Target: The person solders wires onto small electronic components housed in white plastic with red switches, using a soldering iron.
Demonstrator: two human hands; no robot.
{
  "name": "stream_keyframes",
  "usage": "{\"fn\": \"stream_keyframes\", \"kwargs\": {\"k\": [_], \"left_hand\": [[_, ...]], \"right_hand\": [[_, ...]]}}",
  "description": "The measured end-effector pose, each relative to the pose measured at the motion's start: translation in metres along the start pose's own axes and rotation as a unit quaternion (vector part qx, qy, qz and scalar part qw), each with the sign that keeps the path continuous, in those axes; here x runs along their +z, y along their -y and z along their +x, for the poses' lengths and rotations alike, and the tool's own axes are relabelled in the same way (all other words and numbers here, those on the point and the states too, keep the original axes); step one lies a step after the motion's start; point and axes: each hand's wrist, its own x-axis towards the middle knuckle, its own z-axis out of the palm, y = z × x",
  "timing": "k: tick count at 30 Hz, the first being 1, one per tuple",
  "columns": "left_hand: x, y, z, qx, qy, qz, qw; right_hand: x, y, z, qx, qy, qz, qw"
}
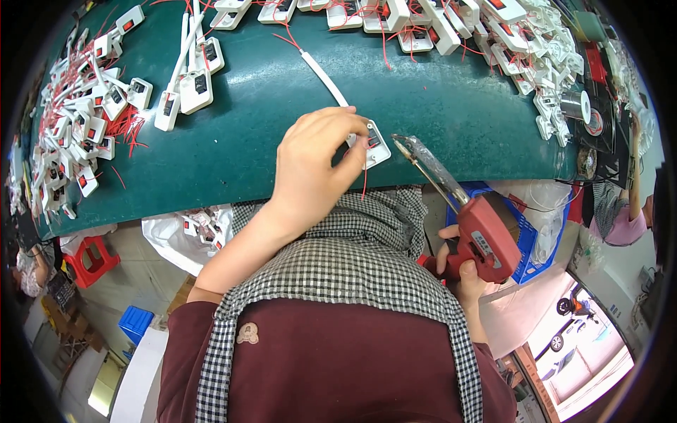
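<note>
My left hand [314, 166] pinches a small white switch housing [375, 146] at the near edge of the green work surface [268, 134]. A white cable [326, 79] runs from the housing away across the surface, and a thin red wire [364, 185] hangs below it. My right hand [458, 264] grips the red handle of a soldering gun [483, 236]. The gun's metal tip [403, 143] points up and left, just right of the housing, a short gap away.
Heaps of white switch housings with red wires lie at the left [77, 134] and along the far edge [451, 25]. A solder spool [575, 104] sits at the right. A blue crate [525, 233] and a red stool [90, 259] stand below the surface. Another person's arm [633, 176] shows at far right.
</note>
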Motion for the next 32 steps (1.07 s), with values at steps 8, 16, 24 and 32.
{"fn": "stream_keyframes", "kwargs": {"k": [8, 16, 24, 32], "left_hand": [[-0.004, -0.004, 0.01, 0.017, 0.047, 0.007, 0.999], [0.005, -0.003, 0.009, 0.033, -0.001, 0.048, 0.998], [-0.003, -0.014, 0.006, 0.045, 0.08, 0.139, 0.986], [-0.003, -0.004, -0.009, 0.126, 0.073, 0.156, 0.977]], "right_hand": [[0.001, 0.001, 0.001, -0.003, 0.001, 0.006, 1.0], [0.011, 0.003, 0.006, -0.012, -0.04, -0.041, 0.998], [-0.004, -0.004, 0.002, -0.056, -0.071, -0.035, 0.995], [0.006, 0.0, 0.017, -0.116, -0.098, -0.037, 0.988]]}}
